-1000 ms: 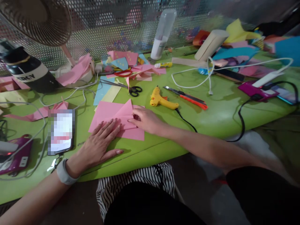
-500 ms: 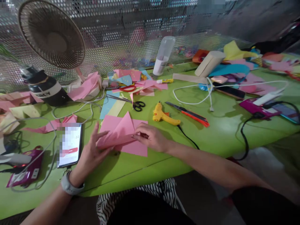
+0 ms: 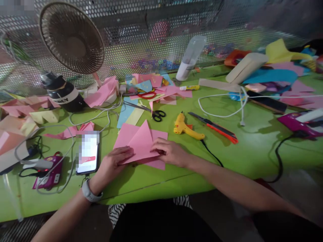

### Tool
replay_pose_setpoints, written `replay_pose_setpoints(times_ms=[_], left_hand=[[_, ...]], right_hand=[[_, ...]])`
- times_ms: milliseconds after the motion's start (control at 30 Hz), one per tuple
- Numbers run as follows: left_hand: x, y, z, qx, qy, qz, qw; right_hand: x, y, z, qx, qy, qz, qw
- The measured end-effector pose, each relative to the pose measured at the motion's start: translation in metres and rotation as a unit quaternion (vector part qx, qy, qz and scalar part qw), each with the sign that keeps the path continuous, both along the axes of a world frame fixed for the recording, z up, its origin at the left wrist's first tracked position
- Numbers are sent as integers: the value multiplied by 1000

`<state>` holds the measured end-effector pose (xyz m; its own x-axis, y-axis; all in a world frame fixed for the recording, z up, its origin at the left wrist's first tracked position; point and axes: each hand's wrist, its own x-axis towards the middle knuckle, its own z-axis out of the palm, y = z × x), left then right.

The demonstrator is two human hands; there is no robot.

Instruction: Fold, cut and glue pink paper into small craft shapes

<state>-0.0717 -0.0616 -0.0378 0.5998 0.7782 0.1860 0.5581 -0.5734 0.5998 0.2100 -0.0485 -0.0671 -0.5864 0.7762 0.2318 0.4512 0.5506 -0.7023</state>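
Observation:
A folded sheet of pink paper, with a pointed flap standing up at its top, lies over another pink sheet on the green table. My left hand, wearing a grey watch, rests flat on the folded paper's left side with its fingers stretched out. At the lower right edge of the same paper, the bent fingers of my right hand are closed on it; the fingertips are partly hidden. To the right of that hand lies a yellow glue gun. Black-handled scissors sit just beyond the paper.
An orange utility knife lies right of the glue gun. A lit phone is beside my left hand. Paper scraps, a fan, a black bottle and a clear bottle line the back. Cables cross both sides.
The pink paper's raised lower edge has been folded down flat. My left hand has gone from spread fingers to lying on the paper. The view has shifted left.

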Motion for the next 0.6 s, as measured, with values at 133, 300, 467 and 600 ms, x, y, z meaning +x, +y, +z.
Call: replay_pose_setpoints(times_ms=[133,300,467,600], left_hand=[[0,-1,4,-41,-25,43,998],[-2,2,-5,-65,-16,185,981],[1,3,-13,130,1,169,977],[11,-4,-12,253,87,35,963]], right_hand=[[-3,2,1,-30,13,-27,999],[-6,4,1,-59,3,-108,992],[-7,3,-2,-28,-8,-152,988],[-9,5,-4,-33,-29,-166,985]])
